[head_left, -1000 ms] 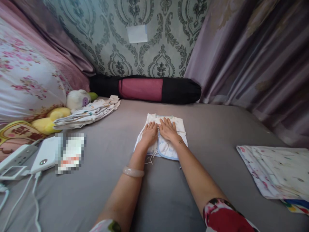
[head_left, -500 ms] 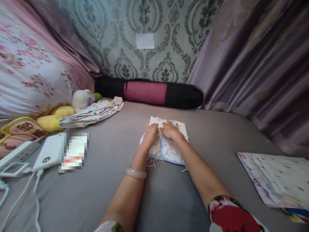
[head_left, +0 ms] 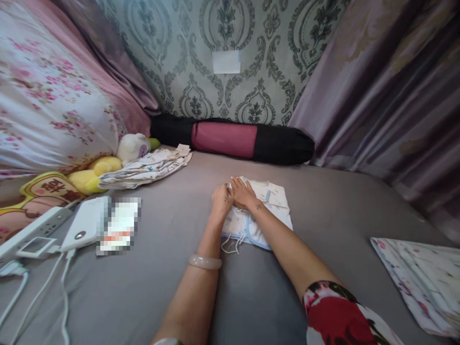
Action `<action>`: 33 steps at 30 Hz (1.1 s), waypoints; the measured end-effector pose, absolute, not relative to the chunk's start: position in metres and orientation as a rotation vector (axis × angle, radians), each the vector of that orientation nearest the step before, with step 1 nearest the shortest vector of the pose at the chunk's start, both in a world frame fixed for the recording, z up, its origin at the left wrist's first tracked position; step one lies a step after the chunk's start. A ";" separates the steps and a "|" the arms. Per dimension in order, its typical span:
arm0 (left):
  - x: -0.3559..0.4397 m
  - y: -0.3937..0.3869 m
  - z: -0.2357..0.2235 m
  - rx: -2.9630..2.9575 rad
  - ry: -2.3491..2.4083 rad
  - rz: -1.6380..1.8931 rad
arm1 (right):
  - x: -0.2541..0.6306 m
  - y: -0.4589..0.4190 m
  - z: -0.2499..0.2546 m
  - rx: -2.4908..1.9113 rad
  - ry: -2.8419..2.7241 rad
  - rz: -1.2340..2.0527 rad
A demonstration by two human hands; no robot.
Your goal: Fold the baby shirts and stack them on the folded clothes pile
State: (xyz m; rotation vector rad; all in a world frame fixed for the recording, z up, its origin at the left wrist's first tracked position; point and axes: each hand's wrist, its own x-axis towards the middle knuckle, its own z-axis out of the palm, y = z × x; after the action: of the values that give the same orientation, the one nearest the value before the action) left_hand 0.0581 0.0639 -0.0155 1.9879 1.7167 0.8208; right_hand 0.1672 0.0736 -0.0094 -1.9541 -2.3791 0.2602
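Note:
A small white baby shirt [head_left: 275, 211] with blue trim and thin white tie strings lies folded on the grey bed sheet. At its upper left edge is my left hand [head_left: 222, 199], with the fingers curled against the cloth. My right hand [head_left: 242, 192] rests on the shirt with fingers stretched out, its tips beside my left hand. My hands partly cover the shirt's left side. The ties hang loose at the near edge.
Folded printed cloths [head_left: 420, 282] lie at right, a folded garment [head_left: 147, 170] and plush toys [head_left: 132, 147] at left. A power bank [head_left: 86, 223], power strip [head_left: 39, 232] and cables are at near left. A black and maroon roll [head_left: 224, 139] lies along the wall.
Both hands have shifted left across the shirt to its left edge, and more of its right side shows. The whole view has swung slightly, so the surroundings sit further right.

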 end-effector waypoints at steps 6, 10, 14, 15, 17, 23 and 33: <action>0.060 0.064 -0.018 1.978 1.657 0.848 | 0.168 0.076 -0.007 -1.957 -2.379 0.340; 0.062 0.065 -0.023 2.031 1.596 0.878 | 0.173 0.073 -0.001 -1.941 -2.324 0.357; 0.065 0.066 -0.028 2.096 1.542 0.906 | 0.187 0.057 0.003 -1.994 -2.224 0.182; 0.066 0.065 -0.029 2.117 1.525 0.909 | 0.191 0.053 0.004 -2.019 -2.201 0.148; 0.069 0.063 -0.030 2.170 1.481 0.893 | 0.201 0.045 0.004 -2.066 -2.165 0.097; 0.076 0.049 -0.027 2.367 1.383 0.601 | 0.213 0.038 -0.007 -2.139 -2.134 0.170; 0.075 0.043 -0.023 2.460 1.389 0.424 | 0.209 0.035 -0.008 -2.127 -2.097 0.171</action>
State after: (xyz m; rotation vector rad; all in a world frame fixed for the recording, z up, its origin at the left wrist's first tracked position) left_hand 0.0754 0.0426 -0.0232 2.4596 1.3895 0.4243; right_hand 0.2094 0.0351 -0.0083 -2.1274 -2.0970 0.1708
